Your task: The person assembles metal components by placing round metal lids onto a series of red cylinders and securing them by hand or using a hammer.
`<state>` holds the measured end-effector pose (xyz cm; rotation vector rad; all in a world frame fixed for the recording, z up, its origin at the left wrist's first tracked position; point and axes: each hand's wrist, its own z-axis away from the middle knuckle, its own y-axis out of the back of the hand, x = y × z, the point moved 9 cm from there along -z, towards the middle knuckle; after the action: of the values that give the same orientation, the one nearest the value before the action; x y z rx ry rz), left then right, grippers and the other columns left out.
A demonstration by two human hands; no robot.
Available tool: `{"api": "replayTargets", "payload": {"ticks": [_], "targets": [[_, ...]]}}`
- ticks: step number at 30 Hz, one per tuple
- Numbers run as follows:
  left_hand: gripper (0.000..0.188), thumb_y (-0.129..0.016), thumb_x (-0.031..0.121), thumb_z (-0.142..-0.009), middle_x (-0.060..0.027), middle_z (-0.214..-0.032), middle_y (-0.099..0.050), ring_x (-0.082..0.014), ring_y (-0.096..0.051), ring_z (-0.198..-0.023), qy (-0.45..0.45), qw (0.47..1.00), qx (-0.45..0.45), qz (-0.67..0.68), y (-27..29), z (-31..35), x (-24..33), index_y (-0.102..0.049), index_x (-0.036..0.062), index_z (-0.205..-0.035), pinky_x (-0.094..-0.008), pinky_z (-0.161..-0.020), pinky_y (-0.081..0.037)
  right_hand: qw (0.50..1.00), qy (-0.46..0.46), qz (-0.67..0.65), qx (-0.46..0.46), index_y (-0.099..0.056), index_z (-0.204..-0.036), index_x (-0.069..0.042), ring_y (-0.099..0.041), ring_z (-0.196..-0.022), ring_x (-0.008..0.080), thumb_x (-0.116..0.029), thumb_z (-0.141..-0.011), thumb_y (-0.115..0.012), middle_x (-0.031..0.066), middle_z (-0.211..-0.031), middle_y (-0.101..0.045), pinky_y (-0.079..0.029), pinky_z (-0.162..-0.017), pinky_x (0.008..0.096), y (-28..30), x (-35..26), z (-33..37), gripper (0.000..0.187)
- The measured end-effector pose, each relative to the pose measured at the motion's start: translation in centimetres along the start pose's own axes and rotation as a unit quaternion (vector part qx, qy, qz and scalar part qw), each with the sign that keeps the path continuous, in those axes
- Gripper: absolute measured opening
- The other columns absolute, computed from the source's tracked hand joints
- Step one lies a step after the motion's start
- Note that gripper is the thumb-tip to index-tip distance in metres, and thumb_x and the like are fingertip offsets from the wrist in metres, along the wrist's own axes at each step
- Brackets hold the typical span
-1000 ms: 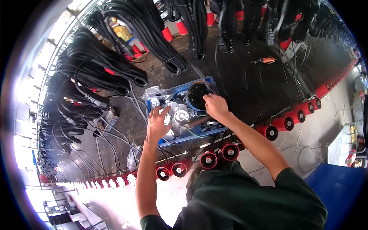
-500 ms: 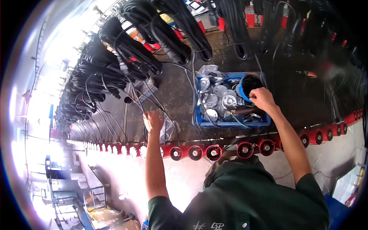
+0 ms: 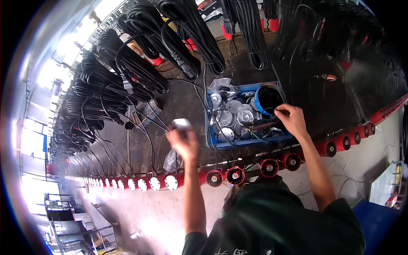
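My left hand, blurred by motion, is raised over the table left of the blue bin. Its fingers are closed on a shiny silver metal disc. My right hand is at the lower right rim of a round blue tub full of small black parts. Thumb and forefinger are pinched together there; what they hold is too small to make out. The tub stands in a blue bin among several silver metal discs. A dark cylinder with a thin green wire lies in the bin too.
Red tubes line the table's near edge, several at the left with pale discs on their ends. Bundles of black cable hang along the far and left sides, loose leads crossing the table. A clear plastic bag lies near the left hand.
My left hand has moved right and now shows the silver disc in its fingers. The right hand stays beside the blue tub, its fingers still pinched. The whole view has shifted slightly.
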<state>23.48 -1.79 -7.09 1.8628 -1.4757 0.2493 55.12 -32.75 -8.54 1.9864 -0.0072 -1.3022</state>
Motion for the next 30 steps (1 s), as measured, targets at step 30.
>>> {"api": "replayTargets", "payload": {"ticks": [30], "targets": [[0.067, -0.063, 0.01, -0.091, -0.0189, -0.151, -0.052, -0.0374, -0.053, -0.141, 0.477, 0.511, -0.234, 0.675, -1.8, 10.6, 14.9, -0.043, 0.0076, -0.155, -0.063, -0.111, -0.05, 0.945, 0.23, -0.176, -0.151, -0.078, -0.103, -0.003, -0.074, -0.073, 0.0211, -0.007, -0.091, -0.081, 0.0099, -0.088, -0.076, -0.056, -0.062, 0.0327, -7.1, -17.1, 6.0, 0.013]]}}
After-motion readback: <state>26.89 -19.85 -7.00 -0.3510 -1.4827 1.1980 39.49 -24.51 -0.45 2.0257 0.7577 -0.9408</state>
